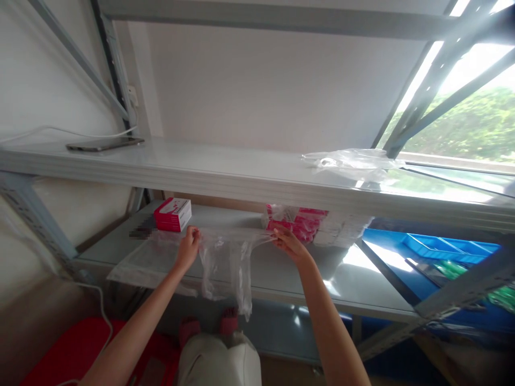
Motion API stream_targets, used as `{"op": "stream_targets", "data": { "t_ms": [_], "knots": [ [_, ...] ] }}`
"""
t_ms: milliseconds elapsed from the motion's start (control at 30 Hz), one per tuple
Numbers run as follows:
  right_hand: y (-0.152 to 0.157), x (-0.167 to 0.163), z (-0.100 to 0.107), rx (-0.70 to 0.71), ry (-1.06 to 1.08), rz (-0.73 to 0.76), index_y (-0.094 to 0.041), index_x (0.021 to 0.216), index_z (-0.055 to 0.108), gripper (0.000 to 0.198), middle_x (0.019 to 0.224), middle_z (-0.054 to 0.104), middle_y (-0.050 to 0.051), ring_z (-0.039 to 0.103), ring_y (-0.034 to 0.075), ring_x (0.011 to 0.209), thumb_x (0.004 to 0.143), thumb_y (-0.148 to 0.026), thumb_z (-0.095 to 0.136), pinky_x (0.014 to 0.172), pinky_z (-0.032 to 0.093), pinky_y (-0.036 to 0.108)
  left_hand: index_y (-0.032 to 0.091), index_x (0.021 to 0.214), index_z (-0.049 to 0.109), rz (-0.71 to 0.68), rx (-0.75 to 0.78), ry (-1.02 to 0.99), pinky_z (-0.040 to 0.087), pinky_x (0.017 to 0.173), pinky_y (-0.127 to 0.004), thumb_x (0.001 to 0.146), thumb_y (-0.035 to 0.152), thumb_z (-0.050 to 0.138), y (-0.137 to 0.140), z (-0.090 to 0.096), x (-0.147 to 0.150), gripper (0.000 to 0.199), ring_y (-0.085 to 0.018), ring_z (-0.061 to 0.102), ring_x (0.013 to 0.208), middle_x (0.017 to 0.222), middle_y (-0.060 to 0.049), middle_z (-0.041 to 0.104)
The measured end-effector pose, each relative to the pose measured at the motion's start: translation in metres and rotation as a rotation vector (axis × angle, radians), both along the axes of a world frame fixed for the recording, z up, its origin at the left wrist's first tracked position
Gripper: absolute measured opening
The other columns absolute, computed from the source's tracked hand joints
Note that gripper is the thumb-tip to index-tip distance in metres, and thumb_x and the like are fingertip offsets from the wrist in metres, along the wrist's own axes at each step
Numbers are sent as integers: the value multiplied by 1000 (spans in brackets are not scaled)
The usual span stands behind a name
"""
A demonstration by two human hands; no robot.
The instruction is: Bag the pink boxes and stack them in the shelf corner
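A thin clear plastic bag [219, 260] is stretched between my two hands over the lower shelf, its loose folds hanging past the shelf's front edge. My left hand [190, 246] is closed on one side of the bag's top edge. Fingers of my right hand [288, 244] pinch the opposite side. Just behind my left hand sits a red and white box [173, 214]. Clear plastic packs with red and white contents [300, 221] lie behind my right hand. Another clear sheet or bag [140, 262] lies flat at the left, under my left forearm.
The upper shelf [225, 166] crosses above my hands, bearing a phone [105, 143] and crumpled clear plastic [354, 161]. Grey metal posts stand on both sides. A blue divided tray [450, 247] is at the right. A red object [72, 351] is below left, near a white cable [100, 300].
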State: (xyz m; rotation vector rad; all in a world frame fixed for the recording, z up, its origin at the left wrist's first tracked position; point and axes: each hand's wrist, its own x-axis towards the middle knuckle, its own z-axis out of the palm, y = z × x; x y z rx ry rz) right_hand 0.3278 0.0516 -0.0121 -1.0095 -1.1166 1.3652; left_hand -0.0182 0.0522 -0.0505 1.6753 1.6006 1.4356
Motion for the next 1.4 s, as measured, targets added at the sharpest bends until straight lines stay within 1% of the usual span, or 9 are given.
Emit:
{"op": "stream_targets", "data": {
  "t_ms": [133,300,500,633,767,900,1067,1233,1400],
  "knots": [
    [-6,0,-3,122,-80,193,-21,97,73,45,78,68,0,61,13,72,54,-29,82,74,49,30,22,97,44,0,-14,81,38,50,-26,90,43,34,-4,3,3,24,-17,55,44,52,5,53],
    [4,-5,-9,198,-276,15,-17,74,75,24,67,68,5,60,16,61,58,-34,79,62,49,30,21,98,46,77,12,123,36,49,-24,90,37,36,-5,7,1,21,-16,52,42,51,6,50],
    [29,-17,-10,101,-186,-109,-17,78,71,36,58,64,3,54,13,45,58,-46,78,54,51,32,19,95,53,103,-44,81,38,51,-24,86,34,46,18,5,1,19,-15,54,46,52,5,52],
    [31,-27,-26,49,-34,-285,-17,98,66,51,85,68,8,64,16,66,71,-60,60,68,51,31,15,96,55,78,-117,-8,43,49,-25,89,34,40,33,1,0,25,-14,56,45,64,-2,61],
    [3,-42,-60,-2,-82,-469,-22,124,53,66,123,58,11,66,19,89,74,-64,52,74,50,32,16,98,56,51,-68,-17,51,70,-31,88,35,42,14,-10,-9,25,-17,65,74,94,-10,66],
    [-36,-59,-89,65,-171,-289,-25,123,56,63,124,60,9,59,23,111,74,-66,55,92,44,36,19,93,55,103,63,130,49,84,-40,86,39,45,-33,-34,-11,24,-23,63,89,95,-10,64],
    [-57,-79,-91,114,-186,-93,-24,113,64,58,119,64,8,55,25,115,70,-63,63,94,42,37,17,94,59,-13,-116,205,51,73,-36,85,49,48,-70,-52,16,35,-21,64,70,83,-8,65],
    [-60,-102,-76,165,-282,-134,-21,116,60,54,107,67,9,59,24,103,78,-60,55,91,41,36,20,109,58,-50,-50,173,51,73,-34,79,40,60,-69,-50,39,36,-18,63,70,96,-7,65],
    [-77,-122,-67,264,-470,-195,-27,145,28,70,118,63,8,59,25,104,84,-52,51,96,33,41,19,97,63,-106,-16,74,51,67,-31,82,28,53,-70,-44,36,20,-18,63,69,83,-5,66]
  ]
}}
